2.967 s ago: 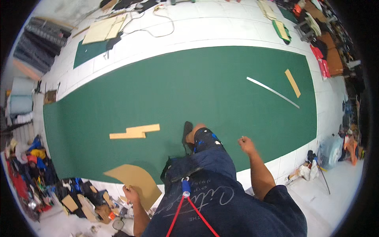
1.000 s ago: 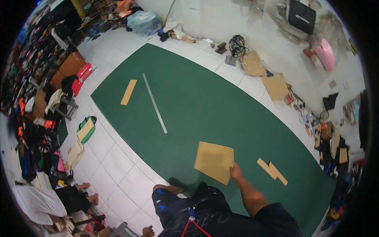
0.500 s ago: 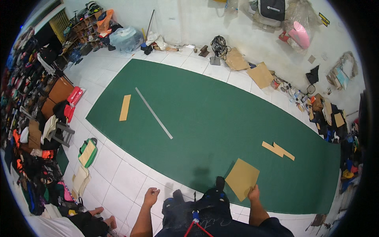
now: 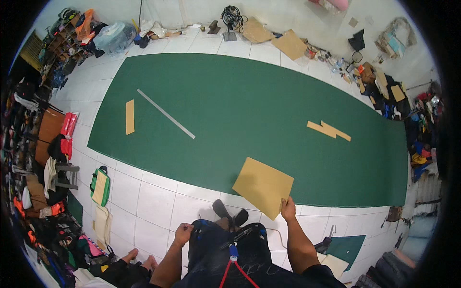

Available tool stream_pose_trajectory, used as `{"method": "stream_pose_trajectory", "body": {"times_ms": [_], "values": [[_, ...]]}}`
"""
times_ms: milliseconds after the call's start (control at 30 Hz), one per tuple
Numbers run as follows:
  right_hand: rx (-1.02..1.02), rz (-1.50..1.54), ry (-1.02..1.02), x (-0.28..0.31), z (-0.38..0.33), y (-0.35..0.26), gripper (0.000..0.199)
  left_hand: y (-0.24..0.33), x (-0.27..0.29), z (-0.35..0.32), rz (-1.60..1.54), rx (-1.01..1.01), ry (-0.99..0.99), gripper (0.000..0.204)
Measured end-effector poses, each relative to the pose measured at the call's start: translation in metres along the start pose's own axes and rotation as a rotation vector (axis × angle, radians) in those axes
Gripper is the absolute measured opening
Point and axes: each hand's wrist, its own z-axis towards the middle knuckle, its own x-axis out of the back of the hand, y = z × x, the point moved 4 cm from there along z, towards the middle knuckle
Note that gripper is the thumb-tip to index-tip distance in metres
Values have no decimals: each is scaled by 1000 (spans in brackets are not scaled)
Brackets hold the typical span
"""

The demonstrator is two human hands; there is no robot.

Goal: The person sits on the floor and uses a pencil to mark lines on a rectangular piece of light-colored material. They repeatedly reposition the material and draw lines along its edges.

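My right hand (image 4: 288, 209) grips a flat tan cardboard sheet (image 4: 263, 186) by its near right corner. The sheet is held over the near edge of a large green sheet (image 4: 230, 110) spread on the floor. My left hand (image 4: 183, 234) is beside my left thigh, its fingers curled together; whatever is in them, if anything, is too small to make out. On the green sheet lie a long grey ruler-like strip (image 4: 166, 114), a tan rectangular piece (image 4: 130, 117) to its left, and stepped tan pieces (image 4: 329, 130) at the right.
White tiles (image 4: 158, 201) surround the green sheet. A green bag (image 4: 100, 186) and a grey stool (image 4: 67, 176) stand at left, beside piled goods. Another person's feet (image 4: 139, 259) show at lower left. Cardboard (image 4: 290, 44) and coiled black cable (image 4: 232, 18) line the far wall.
My view has shifted and my feet have moved from the green sheet's edge onto the tiles. The cardboard sheet in my right hand has turned, showing more of its face.
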Motion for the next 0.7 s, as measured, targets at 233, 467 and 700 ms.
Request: {"method": "stream_pose_trajectory", "body": {"times_ms": [233,467,700], "values": [[-68,139,-210,-111,51,67,30,73,3,37,96,-322,55,25],[-90,215,-327,-229,132,172,32,109,-69,183,292,-469,-119,27],[-121,166,-532,-348,223,251,41,53,-163,264,279,-231,-435,35]]}}
